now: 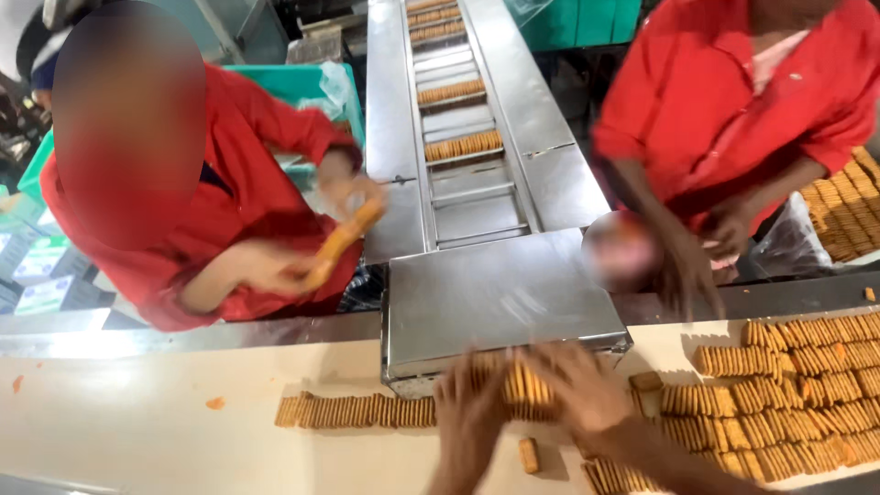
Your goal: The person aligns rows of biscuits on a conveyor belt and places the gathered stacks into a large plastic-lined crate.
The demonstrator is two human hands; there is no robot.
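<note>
Golden ridged biscuit stack (524, 390) clasped between left hand (469, 408) and right hand (582, 390), steel chute (495, 298) above

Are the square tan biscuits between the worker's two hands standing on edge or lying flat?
On edge: the short row of square tan biscuits stands packed face to face between the left hand and right hand.

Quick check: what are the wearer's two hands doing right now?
Left hand: closed on one end of a row of biscuits.
Right hand: closed on the other end of the same row.
</note>
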